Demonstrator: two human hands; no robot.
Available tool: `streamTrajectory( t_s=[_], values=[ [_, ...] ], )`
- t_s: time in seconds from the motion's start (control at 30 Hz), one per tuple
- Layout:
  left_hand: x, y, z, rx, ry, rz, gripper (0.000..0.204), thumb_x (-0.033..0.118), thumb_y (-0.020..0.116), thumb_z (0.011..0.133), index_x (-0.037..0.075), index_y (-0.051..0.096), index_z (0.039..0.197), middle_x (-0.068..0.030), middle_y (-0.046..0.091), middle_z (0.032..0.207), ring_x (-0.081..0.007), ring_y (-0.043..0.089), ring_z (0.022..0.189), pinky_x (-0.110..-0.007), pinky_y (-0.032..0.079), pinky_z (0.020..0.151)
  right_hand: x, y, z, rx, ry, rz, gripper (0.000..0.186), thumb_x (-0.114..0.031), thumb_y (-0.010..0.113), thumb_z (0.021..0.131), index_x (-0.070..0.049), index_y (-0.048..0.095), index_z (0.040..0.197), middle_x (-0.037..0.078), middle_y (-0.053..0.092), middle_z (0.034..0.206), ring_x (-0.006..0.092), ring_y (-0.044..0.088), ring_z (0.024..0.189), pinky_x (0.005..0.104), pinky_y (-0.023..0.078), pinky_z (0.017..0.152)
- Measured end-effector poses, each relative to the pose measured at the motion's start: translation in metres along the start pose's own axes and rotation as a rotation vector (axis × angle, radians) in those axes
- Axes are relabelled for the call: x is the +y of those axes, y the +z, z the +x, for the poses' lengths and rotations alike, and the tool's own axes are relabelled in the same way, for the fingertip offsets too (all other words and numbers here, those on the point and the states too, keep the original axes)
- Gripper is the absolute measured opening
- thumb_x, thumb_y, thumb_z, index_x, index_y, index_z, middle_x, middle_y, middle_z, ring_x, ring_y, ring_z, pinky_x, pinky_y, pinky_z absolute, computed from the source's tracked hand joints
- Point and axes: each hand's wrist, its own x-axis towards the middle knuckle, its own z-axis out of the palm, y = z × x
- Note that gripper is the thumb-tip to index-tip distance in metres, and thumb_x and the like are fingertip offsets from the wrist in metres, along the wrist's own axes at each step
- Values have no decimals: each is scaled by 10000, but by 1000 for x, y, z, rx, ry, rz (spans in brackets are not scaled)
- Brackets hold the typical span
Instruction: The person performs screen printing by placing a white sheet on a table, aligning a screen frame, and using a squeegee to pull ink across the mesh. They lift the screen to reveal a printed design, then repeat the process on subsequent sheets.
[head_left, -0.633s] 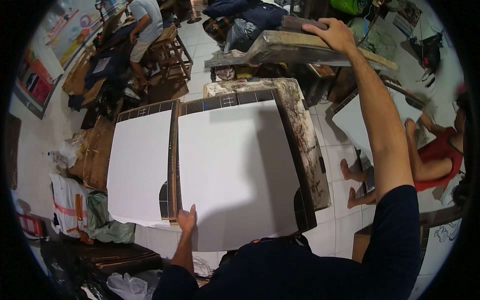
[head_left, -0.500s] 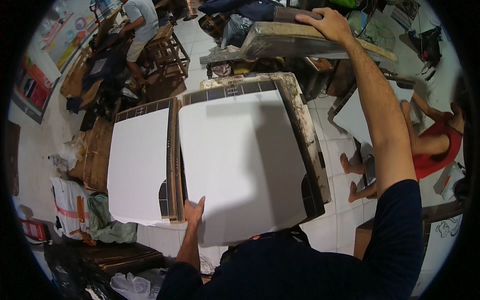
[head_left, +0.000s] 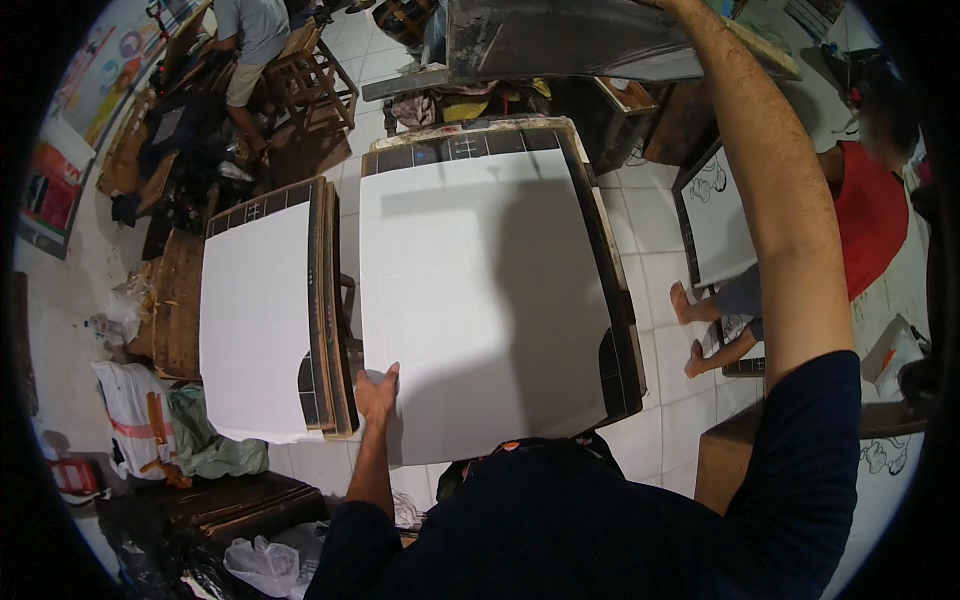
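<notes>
A large board (head_left: 624,385) with a dark gridded border stands before me, covered by a smooth white sheet (head_left: 450,270). My left hand (head_left: 377,393) is closed on the board's lower left edge, thumb on top of the sheet and the other fingers mostly hidden. Beyond the board's far side, a dark flat frame (head_left: 560,45) with a wooden edge is tilted up. At its top, my right hand (head_left: 672,5) grips it; the picture's upper rim cuts off most of the fingers. A shadow falls across the sheet's right half.
A second white-covered board (head_left: 258,320) stands left, a narrow gap away. To the right, a person in red (head_left: 870,225) sits by a white sheet with line drawings (head_left: 712,225). A person in grey (head_left: 260,35) is near a wooden stool (head_left: 310,75). Sacks (head_left: 215,430) lie lower left.
The dark frame has tilted further up with my right hand, showing more of its flat face. My left hand keeps its place on the edge. The person in red has straightened; a drawing now shows there.
</notes>
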Motion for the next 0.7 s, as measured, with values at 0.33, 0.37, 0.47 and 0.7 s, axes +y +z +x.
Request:
streamTrajectory(
  t_s=[0.33,0.37,0.47,0.7],
  values=[
    [5,6,13,176,6,103,984,655,854,722,-80,563,1308,-311,710,1153,-452,691,1116,-495,527,988,14,4,53,16,-58,32,805,-831,689,777,-34,803,798,166,766,833,275,727,827,415,539,834],
    [0,11,18,156,-32,67,1010,646,872,711,-71,526,1333,-309,691,1177,-449,684,1119,-493,524,990,14,4,54,23,-61,10,807,-832,685,780,-33,802,796,167,768,841,278,728,836,418,538,838],
    [-19,26,33,113,-24,-10,1013,653,870,707,-69,532,1332,-325,630,1275,-453,628,1203,-470,508,1023,9,2,46,28,-76,-16,810,-836,678,781,-36,803,792,166,775,862,284,732,850,427,539,839],
    [30,25,16,226,82,146,1024,667,810,772,-60,513,1429,-288,542,1433,-455,508,1336,-577,402,1124,0,15,-42,8,16,55,784,-851,659,779,-90,819,870,94,764,833,271,693,742,420,556,757]
  ],
)
